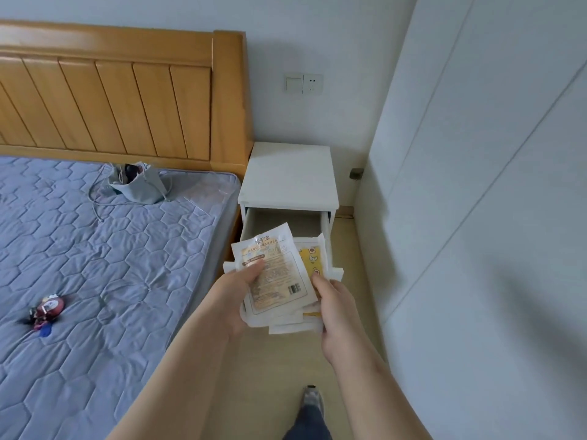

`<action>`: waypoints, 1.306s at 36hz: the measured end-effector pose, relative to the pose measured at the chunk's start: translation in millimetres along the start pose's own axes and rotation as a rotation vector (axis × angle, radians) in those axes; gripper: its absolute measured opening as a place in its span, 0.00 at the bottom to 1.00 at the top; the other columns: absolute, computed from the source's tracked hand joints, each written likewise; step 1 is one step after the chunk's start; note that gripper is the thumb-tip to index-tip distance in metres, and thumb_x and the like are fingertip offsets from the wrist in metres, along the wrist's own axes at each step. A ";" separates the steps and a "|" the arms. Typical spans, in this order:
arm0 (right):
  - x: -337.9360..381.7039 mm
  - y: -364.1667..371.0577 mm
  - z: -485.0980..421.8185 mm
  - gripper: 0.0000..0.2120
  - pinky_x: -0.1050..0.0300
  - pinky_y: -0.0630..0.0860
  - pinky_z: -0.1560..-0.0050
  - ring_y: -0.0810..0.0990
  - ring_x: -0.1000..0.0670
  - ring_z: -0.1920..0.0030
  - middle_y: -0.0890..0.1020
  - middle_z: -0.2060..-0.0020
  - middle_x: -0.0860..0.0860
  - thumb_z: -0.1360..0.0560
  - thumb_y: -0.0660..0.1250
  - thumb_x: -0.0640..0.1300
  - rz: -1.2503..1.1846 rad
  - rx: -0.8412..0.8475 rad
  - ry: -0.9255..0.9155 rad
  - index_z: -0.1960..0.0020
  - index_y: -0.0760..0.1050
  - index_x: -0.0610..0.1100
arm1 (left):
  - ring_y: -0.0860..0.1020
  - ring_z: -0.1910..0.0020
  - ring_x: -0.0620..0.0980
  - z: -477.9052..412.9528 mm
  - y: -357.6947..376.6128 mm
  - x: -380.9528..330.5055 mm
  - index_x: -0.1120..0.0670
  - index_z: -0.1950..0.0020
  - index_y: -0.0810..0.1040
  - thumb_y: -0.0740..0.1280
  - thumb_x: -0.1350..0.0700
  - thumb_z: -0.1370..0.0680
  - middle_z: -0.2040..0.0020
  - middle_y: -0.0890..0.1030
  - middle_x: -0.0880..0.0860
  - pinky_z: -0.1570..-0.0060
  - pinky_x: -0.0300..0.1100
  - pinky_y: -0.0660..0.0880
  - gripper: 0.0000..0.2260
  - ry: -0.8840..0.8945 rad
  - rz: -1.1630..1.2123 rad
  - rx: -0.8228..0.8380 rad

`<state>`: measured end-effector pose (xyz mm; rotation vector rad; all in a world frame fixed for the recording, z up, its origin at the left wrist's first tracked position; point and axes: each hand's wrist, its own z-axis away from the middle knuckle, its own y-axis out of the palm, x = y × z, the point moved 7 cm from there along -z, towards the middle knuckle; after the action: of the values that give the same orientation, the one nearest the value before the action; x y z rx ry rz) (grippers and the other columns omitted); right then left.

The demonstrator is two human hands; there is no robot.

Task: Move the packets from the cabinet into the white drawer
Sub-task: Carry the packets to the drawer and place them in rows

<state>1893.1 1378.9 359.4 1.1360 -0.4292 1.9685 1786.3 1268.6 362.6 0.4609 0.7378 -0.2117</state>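
Several packets (276, 274) are stacked just above the open white drawer (270, 219), beside the bed (95, 249). My left grip (236, 292) clamps their left edge, thumb on top. My right grip (333, 301) pinches their right edge.

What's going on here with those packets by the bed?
A person holds a stack of packets in both hands, left hand gripping its left edge, right hand its right. The stack hovers over the front of the white drawer, pulled open from a small nightstand beside the bed. They are not yet in the drawer.
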 end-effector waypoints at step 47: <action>-25.8 42.8 -531.0 0.07 0.65 0.75 0.74 0.81 0.54 0.65 0.81 0.60 0.50 0.20 0.61 0.49 0.268 -0.040 0.350 0.50 0.71 0.44 | 0.80 0.47 0.55 -498.4 -29.2 -49.8 0.46 0.39 0.75 0.63 0.52 0.21 0.46 0.82 0.53 0.51 0.54 0.78 0.11 -0.309 0.050 -0.413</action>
<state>1567.3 1673.0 56.2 0.7138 -0.4481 2.3258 1442.3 1480.8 65.3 0.0495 0.4491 -0.0760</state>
